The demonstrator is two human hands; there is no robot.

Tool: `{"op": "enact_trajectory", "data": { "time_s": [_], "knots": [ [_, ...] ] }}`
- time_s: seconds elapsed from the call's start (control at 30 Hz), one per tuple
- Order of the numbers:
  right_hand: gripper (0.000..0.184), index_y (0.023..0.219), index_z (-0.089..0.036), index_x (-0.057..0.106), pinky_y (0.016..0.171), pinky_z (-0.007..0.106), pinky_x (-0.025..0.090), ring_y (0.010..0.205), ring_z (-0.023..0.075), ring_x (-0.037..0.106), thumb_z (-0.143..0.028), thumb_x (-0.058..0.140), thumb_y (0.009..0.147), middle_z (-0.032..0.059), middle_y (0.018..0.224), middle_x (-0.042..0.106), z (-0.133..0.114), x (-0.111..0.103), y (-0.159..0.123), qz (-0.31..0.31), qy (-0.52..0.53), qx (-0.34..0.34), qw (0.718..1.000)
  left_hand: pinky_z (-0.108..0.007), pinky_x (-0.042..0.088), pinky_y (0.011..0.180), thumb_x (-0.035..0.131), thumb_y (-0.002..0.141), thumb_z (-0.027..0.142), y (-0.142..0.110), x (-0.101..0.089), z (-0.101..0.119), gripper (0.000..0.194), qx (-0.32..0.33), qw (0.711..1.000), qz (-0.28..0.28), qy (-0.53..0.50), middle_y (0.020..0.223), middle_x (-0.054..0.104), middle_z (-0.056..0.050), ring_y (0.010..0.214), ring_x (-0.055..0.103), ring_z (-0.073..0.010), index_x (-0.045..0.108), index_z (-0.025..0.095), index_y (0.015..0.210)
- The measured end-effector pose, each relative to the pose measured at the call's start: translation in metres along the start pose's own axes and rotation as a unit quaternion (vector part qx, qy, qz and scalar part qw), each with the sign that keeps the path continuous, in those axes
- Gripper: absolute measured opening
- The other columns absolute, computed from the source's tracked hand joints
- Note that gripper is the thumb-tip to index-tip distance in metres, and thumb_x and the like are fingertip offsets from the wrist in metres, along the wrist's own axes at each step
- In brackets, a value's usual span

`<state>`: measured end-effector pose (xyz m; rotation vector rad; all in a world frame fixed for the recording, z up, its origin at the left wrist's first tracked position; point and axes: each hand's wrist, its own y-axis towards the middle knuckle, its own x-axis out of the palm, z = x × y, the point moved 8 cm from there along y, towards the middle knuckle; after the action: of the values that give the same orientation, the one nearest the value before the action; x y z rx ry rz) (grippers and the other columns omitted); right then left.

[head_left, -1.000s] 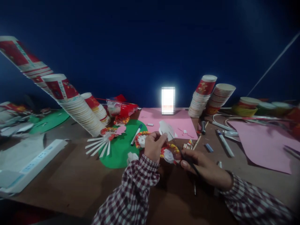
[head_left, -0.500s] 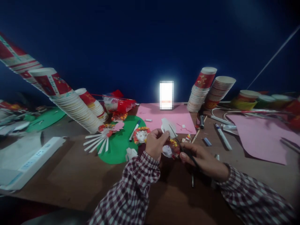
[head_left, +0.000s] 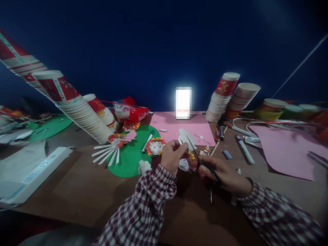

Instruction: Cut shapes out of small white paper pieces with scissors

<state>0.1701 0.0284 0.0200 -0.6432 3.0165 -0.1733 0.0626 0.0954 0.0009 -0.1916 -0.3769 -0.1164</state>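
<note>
Between thumb and fingers my left hand (head_left: 171, 154) pinches a small piece of white paper (head_left: 186, 137). My right hand (head_left: 217, 172) is closed round black-handled scissors (head_left: 192, 145), whose blades point up and left against the paper. Whether the blades are parted is hard to make out. Below the hands lies a crumpled white paper flower (head_left: 183, 165) with yellow and red bits beside it. To the left of my left hand, a red-and-orange ringed flower with a white middle (head_left: 155, 147) rests on green paper (head_left: 123, 171).
Tall stacks of paper cups lean at the left (head_left: 77, 106) and stand at the back right (head_left: 222, 97). Pink sheets (head_left: 166, 119) lie behind and to the right. A white power strip (head_left: 38, 176) is at the left. Markers (head_left: 244, 149) and paper scraps are scattered about.
The view has shifted slightly, with both hands a little further right. The scissors and white paper stay in the hands, the blades still at the paper.
</note>
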Motion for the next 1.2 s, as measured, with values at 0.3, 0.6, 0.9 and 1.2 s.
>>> {"op": "enact_trajectory", "data": {
  "time_s": [0.3, 0.6, 0.9, 1.2],
  "knots": [
    [0.030, 0.090, -0.019, 0.054, 0.049, 0.021, 0.034, 0.057, 0.0118, 0.045, -0.047, 0.055, 0.081, -0.0018, 0.066, 0.051, 0.0025, -0.0005, -0.0006, -0.007, 0.029, 0.006, 1.000, -0.019, 0.045, 0.048, 0.072, 0.059, 0.030, -0.0006, -0.0002, 0.0009, 0.024, -0.005, 1.000, 0.010, -0.010, 0.053, 0.056, 0.002, 0.048, 0.052, -0.0075, 0.055, 0.014, 0.063],
    [0.035, 0.090, -0.018, 0.053, 0.047, 0.021, 0.033, 0.056, 0.0114, 0.043, -0.051, 0.055, 0.080, -0.0018, 0.067, 0.048, 0.0035, -0.0002, 0.0001, -0.005, 0.000, 0.018, 1.000, -0.020, 0.046, 0.049, 0.071, 0.059, 0.029, -0.0004, 0.0009, 0.0002, 0.023, -0.005, 1.000, 0.005, -0.009, 0.052, 0.055, 0.003, 0.048, 0.051, -0.0076, 0.054, 0.014, 0.063],
    [0.033, 0.093, -0.017, 0.051, 0.047, 0.021, 0.033, 0.056, 0.0109, 0.041, -0.048, 0.055, 0.082, -0.0020, 0.067, 0.048, 0.0045, 0.0012, -0.0004, -0.015, 0.011, 0.023, 1.000, -0.018, 0.045, 0.047, 0.071, 0.060, 0.030, -0.0021, 0.0018, 0.0005, 0.024, -0.006, 1.000, 0.006, -0.004, 0.052, 0.055, 0.003, 0.047, 0.051, -0.0071, 0.054, 0.013, 0.063],
    [0.033, 0.092, -0.016, 0.052, 0.047, 0.021, 0.030, 0.056, 0.0100, 0.039, -0.047, 0.055, 0.081, -0.0024, 0.067, 0.047, 0.0065, 0.0007, 0.0000, -0.007, 0.008, 0.025, 1.000, -0.019, 0.045, 0.047, 0.071, 0.059, 0.030, -0.0017, 0.0011, 0.0015, 0.023, -0.008, 1.000, 0.010, 0.000, 0.052, 0.054, 0.003, 0.047, 0.050, -0.0070, 0.054, 0.013, 0.061]
  ]
}}
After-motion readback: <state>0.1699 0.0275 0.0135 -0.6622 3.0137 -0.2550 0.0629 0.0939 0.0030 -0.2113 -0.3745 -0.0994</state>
